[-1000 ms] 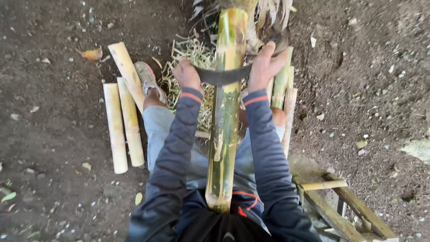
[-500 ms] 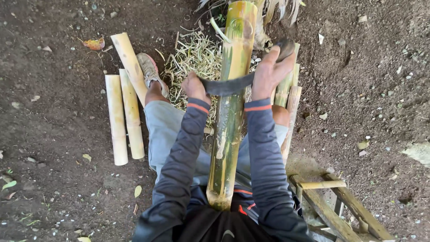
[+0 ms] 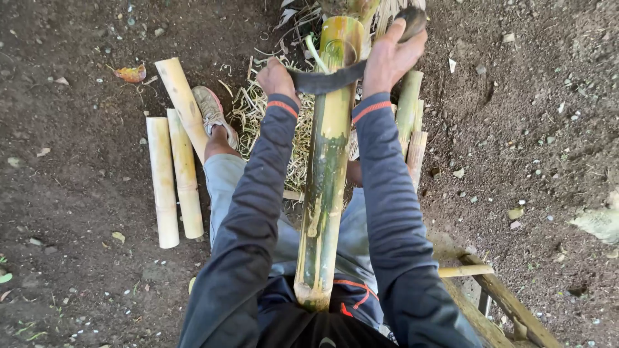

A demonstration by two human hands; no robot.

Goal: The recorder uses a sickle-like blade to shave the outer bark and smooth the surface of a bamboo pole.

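Observation:
A long green and yellow bamboo pole [image 3: 325, 174] runs from my lap away from me, between my knees. Across its far part lies a dark curved blade [image 3: 325, 80] with a handle at each end. My left hand [image 3: 276, 77] is closed around the left end of the blade. The right end with its dark knob is gripped by my right hand [image 3: 390, 55]. Both arms in dark sleeves are stretched out along the pole. Pale shavings [image 3: 258, 106] lie under the far end.
Three peeled pale bamboo sections [image 3: 174, 174] lie on the dirt to the left, beside my shoe [image 3: 213, 113]. More cut sections [image 3: 411, 122] lie right of the pole. A bamboo frame [image 3: 496, 303] stands at the lower right. Bare dirt with small stones surrounds everything.
Both hands and the blade have slid farther away along the pole, toward its far end, and my arms have stretched out.

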